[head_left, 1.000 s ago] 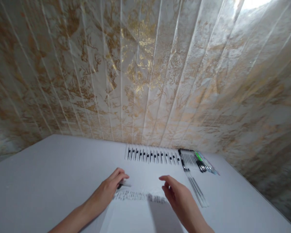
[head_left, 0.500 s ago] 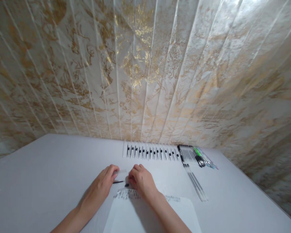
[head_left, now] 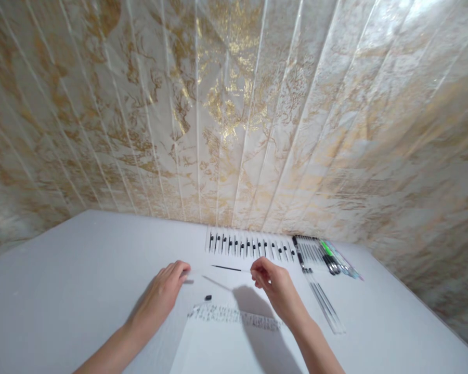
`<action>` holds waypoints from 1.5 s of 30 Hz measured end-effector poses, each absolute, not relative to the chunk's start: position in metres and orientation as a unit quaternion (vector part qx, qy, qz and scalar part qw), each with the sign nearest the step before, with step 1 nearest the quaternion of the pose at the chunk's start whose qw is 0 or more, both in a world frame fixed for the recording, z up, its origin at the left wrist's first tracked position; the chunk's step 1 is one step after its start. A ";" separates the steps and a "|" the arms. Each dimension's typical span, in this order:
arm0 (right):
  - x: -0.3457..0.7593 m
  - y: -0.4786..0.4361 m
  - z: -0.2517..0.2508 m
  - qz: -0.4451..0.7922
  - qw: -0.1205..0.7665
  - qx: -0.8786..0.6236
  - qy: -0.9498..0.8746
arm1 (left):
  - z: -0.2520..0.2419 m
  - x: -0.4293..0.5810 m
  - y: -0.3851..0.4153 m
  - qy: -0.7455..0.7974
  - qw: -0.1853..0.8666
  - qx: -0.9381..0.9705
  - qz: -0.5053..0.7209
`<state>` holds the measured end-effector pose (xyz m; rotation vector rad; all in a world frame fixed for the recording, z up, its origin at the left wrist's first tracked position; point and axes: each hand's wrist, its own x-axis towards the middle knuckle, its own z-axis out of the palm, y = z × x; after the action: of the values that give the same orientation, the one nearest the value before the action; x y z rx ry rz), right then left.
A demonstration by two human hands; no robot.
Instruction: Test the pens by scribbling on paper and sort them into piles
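Pinched in the fingertips of my right hand [head_left: 272, 279] is a pen refill [head_left: 226, 268] with a dark ink section, held above the table with its tip pointing left. My left hand [head_left: 172, 276] is closed on a clear pen barrel [head_left: 197, 270], faint against the white table, its end toward the refill. The refill and barrel look apart. On the table below, between the hands, lies a small black pen cap [head_left: 208, 297]. Nearer me is a white sheet of paper [head_left: 218, 348] with dark handwriting along its far edge.
Several clear pen barrels with black parts [head_left: 248, 246] stand in a row at the back of the white table [head_left: 101, 270]. To their right lie several pens [head_left: 333, 264], one with bright green. Long thin refills [head_left: 326, 305] lie at the right. A gold-patterned curtain [head_left: 226, 114] hangs behind.
My right hand has moved right and up from beside the cap, and the refill now shows in its fingers. The left hand stays nearly in place. The view has shifted slightly.
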<state>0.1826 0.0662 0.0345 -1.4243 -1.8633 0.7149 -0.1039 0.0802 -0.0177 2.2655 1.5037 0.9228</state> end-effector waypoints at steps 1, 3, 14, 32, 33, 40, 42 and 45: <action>0.183 0.066 0.036 0.286 0.345 -0.541 -0.711 | -0.017 -0.104 0.080 0.518 0.135 0.782 0.318; 0.182 0.065 0.039 0.306 0.354 -0.530 -0.707 | -0.016 -0.103 0.080 0.516 0.137 0.784 0.317; 0.155 0.059 0.031 0.392 0.386 -0.488 -0.678 | -0.006 -0.094 0.069 0.457 0.166 0.813 0.320; 0.098 0.057 -0.001 0.233 0.334 -0.506 -0.760 | 0.002 -0.082 0.055 0.439 0.151 0.795 0.391; 0.101 0.057 0.002 0.242 0.345 -0.506 -0.753 | 0.002 -0.082 0.056 0.448 0.151 0.793 0.386; 0.124 0.054 0.030 0.286 0.431 -0.477 -0.711 | 0.001 -0.083 0.058 0.464 0.158 0.786 0.377; 0.124 0.053 0.032 0.298 0.439 -0.468 -0.707 | 0.001 -0.081 0.056 0.454 0.159 0.790 0.380; 0.120 0.052 0.031 0.306 0.430 -0.473 -0.705 | 0.001 -0.080 0.054 0.445 0.165 0.793 0.382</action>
<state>0.1198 0.0517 0.0306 -1.1808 -1.7598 0.7644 -0.0802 0.0536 0.0015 2.2604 1.2685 1.0875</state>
